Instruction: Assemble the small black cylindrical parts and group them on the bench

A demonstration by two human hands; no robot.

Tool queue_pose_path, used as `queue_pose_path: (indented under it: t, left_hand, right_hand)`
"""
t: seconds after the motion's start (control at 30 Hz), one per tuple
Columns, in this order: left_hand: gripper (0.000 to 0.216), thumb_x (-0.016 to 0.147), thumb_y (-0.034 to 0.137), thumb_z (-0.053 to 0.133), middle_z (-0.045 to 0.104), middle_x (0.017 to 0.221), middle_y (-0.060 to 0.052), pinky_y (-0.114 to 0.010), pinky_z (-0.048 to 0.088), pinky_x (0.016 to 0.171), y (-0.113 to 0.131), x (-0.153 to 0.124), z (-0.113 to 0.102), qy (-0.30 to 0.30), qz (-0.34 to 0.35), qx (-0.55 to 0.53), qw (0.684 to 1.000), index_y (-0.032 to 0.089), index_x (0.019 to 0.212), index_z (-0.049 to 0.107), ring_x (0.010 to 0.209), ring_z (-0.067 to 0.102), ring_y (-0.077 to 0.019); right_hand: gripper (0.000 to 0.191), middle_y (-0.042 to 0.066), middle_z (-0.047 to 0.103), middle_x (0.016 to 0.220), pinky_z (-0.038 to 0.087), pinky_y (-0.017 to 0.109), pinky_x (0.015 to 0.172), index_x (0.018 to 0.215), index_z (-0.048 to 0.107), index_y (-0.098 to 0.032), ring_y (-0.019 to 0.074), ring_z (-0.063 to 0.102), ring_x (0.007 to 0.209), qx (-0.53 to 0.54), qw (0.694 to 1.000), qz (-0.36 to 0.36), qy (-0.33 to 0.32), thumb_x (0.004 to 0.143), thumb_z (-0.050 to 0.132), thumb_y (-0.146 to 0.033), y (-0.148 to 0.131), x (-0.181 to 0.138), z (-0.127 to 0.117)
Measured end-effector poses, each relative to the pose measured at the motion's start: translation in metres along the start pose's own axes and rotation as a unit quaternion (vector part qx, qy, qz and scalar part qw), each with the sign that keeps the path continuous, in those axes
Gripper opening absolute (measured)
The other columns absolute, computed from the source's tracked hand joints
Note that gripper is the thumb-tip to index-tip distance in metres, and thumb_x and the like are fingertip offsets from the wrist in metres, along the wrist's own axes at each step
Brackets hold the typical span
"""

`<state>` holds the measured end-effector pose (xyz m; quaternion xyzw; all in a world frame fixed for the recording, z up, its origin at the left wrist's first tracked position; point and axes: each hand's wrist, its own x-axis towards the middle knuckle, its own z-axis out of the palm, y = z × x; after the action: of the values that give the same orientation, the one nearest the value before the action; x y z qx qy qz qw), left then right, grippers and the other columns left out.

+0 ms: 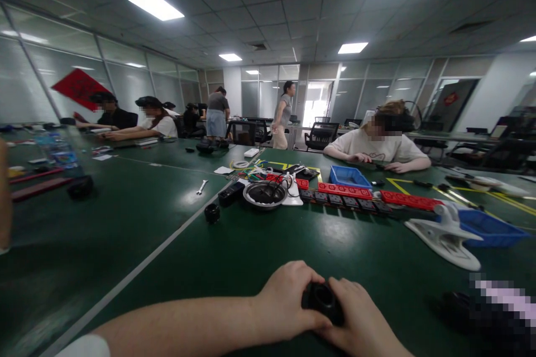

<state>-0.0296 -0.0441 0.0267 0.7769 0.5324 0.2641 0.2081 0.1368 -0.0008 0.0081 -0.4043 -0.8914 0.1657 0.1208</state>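
Both my hands are closed around a black round part (324, 298) with a round opening facing up, close to the table's near edge. My left hand (287, 295) grips its left side, thumb in front and fingers behind. From the right, my right hand (355, 312) wraps it, and some of its fingers are hidden. What exactly the part is cannot be made out. Farther ahead on the green table (234, 256) stands a small black cylindrical piece (212, 213). Beyond it lie a black device (231, 194) and a round metal-rimmed dish (268, 204) with dark contents.
A wrench (202, 187) lies left of centre. Red and black socket strips (345, 191) run across the middle, near blue trays (349, 176). A white clamp-like stand (448, 237) is at right. Across the table sits a person (377, 145); others work at the back left.
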Motion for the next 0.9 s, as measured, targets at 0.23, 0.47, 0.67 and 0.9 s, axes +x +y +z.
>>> queue_pose_path:
  t: [0.23, 0.47, 0.67, 0.9]
  left_hand:
    - [0.049, 0.063, 0.034, 0.072, 0.054, 0.09, -0.001, -0.026, 0.042, 0.075, -0.009, 0.007, -0.007, -0.04, 0.071, -0.035, 0.996, 0.021, 0.106, 0.053, 0.083, 0.051, -0.0168]
    - [0.05, 0.062, 0.033, 0.073, 0.052, 0.089, 0.0, -0.024, 0.042, 0.07, -0.009, 0.006, -0.006, -0.067, 0.065, -0.06, 0.994, 0.023, 0.107, 0.053, 0.079, 0.051, -0.0153]
    - [0.046, 0.059, 0.028, 0.074, 0.052, 0.09, -0.002, -0.027, 0.042, 0.072, 0.002, -0.004, 0.004, 0.011, -0.011, -0.044, 0.999, 0.019, 0.099, 0.054, 0.082, 0.05, -0.0177]
    - [0.048, 0.064, 0.024, 0.071, 0.052, 0.095, -0.001, -0.027, 0.04, 0.078, -0.004, 0.001, -0.004, -0.033, 0.064, -0.059, 0.996, 0.022, 0.108, 0.05, 0.088, 0.05, -0.0173]
  right_hand:
    - [0.044, 0.006, 0.054, 0.096, 0.036, 0.035, 0.077, 0.099, 0.057, -0.019, 0.0248, 0.047, 0.09, 0.087, 0.991, -0.065, -0.08, 0.059, 0.069, -0.035, 0.009, 0.004, -0.018]
    - [0.036, 0.002, 0.055, 0.084, 0.036, 0.029, 0.069, 0.085, 0.06, -0.018, 0.0203, 0.048, 0.082, 0.128, 0.984, -0.061, -0.108, 0.054, 0.073, -0.03, 0.017, 0.006, -0.02]
    - [0.028, 0.003, 0.054, 0.073, 0.033, 0.028, 0.061, 0.071, 0.052, -0.015, 0.0181, 0.048, 0.068, 0.012, 1.0, 0.017, 0.012, 0.055, 0.068, -0.032, 0.003, 0.001, 0.003]
    - [0.045, 0.006, 0.054, 0.094, 0.035, 0.034, 0.077, 0.094, 0.055, -0.016, 0.0234, 0.047, 0.088, 0.061, 0.996, -0.041, -0.045, 0.055, 0.071, -0.032, 0.002, -0.001, -0.015]
